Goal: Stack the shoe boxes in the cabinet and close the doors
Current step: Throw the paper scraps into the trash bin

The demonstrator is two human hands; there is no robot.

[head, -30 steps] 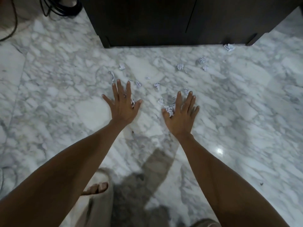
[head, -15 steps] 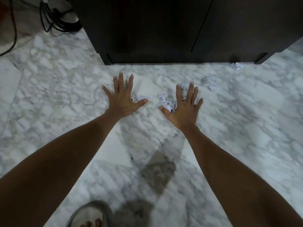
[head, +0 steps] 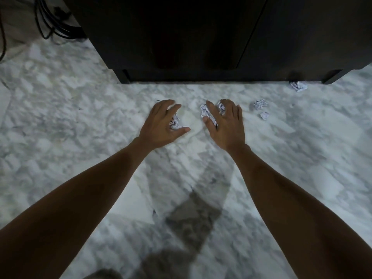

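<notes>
The dark cabinet (head: pixel 181 37) stands at the top of the head view with both doors shut; a thin seam runs between them. No shoe box is in view. My left hand (head: pixel 161 125) hovers low over the marble floor (head: pixel 80 127), its fingers curled down round a crumpled paper scrap (head: pixel 175 122). My right hand (head: pixel 227 127) is just to its right, fingers bent over another clump of crumpled paper (head: pixel 205 112), with thumb and forefinger on either side of it.
More paper balls lie right of my right hand: two small ones (head: pixel 260 104) (head: pixel 264 115) and one by the cabinet's right foot (head: pixel 298 86). Black cables (head: pixel 50 27) lie coiled on the floor left of the cabinet.
Both hands went from flat with spread fingers to curled over the paper scraps. The scattered scraps were swept toward the cabinet, and the view moved closer to it.
</notes>
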